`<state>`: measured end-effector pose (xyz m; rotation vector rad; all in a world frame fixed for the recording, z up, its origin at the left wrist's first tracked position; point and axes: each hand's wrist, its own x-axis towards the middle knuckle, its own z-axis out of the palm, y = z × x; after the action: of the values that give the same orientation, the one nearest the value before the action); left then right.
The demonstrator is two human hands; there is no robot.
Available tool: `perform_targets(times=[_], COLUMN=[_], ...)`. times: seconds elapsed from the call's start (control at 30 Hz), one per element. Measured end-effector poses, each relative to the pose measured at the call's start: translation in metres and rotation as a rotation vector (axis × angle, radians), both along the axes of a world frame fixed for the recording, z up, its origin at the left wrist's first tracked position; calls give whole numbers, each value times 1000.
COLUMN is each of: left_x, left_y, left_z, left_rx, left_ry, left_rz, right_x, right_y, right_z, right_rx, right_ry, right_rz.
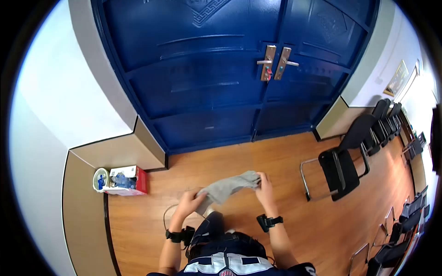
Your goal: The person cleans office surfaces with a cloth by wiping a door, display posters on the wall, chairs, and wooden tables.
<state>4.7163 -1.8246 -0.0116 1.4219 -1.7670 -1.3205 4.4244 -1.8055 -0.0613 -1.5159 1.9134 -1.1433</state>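
Observation:
A grey cloth (225,187) is stretched between my two hands, above the wooden floor and in front of my body. My left hand (189,201) is closed on its left end, and part of the fabric hangs down beside that hand. The right end, bunched up and a little higher, is gripped by my right hand (263,183). Both wrists carry black straps with small devices. What the cloth is exactly cannot be made out.
Blue double doors (198,87) with metal handles and a red key item stand ahead. At the left wall are a red-and-white box (141,180) and a round bin (95,179). A black chair (338,170) stands to the right, with more chairs behind.

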Motion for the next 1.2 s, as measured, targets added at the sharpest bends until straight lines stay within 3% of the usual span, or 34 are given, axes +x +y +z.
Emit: perform_targets(times=[0.23, 0.27, 0.37, 0.43, 0.53, 0.57, 0.63, 0.7, 0.73, 0.77, 0.83, 0.9, 0.97, 1.0, 1.03, 1.2], left_x=[-29, -36, -92, -116, -155, -166, -179, -194, -203, -211, -232, -249, -252, -248, -241, -180], left_y=[-174, -207, -278, -327, -370, -389, -434, -468, -481, -488, -519, -545, -560, -564, -571, -566], left_z=[-51, -68, -34, -26, 32, 40, 45, 66, 80, 94, 93, 87, 93, 99, 97, 77], left_rx=[-30, -169, -178, -11, 51, 11, -64, -205, -218, -234, -465, -614, -711, -724, -785, -761], left_ry=[70, 69, 463, 579, 651, 717, 755, 781, 760, 742, 532, 278, 160, 140, 97, -66], left_rz=[189, 150, 204, 114, 116, 111, 121, 93, 113, 135, 131, 123, 77, 92, 123, 447], right_x=[-21, -32, -65, -96, -134, -144, -172, -186, -186, -187, -165, -152, -132, -125, -114, -60], right_y=[-162, -183, -243, -286, -342, -361, -415, -459, -475, -492, -530, -566, -591, -601, -610, -647], right_z=[8, 12, 30, 30, 40, 61, 60, 86, 89, 98, 140, 138, 139, 141, 140, 125], right_rx=[-189, -74, -105, -177, -320, -224, -385, -344, -470, -539, -453, -516, -398, -375, -377, -481], right_ry=[-153, -152, -29, -148, -251, -320, -1190, -1457, -1504, -1374, -997, -282, 310, 475, 611, 680], right_rz=[-10, -50, -90, -152, -222, -260, -43, 101, 237, 368, 155, 173, 267, 352, 367, 568])
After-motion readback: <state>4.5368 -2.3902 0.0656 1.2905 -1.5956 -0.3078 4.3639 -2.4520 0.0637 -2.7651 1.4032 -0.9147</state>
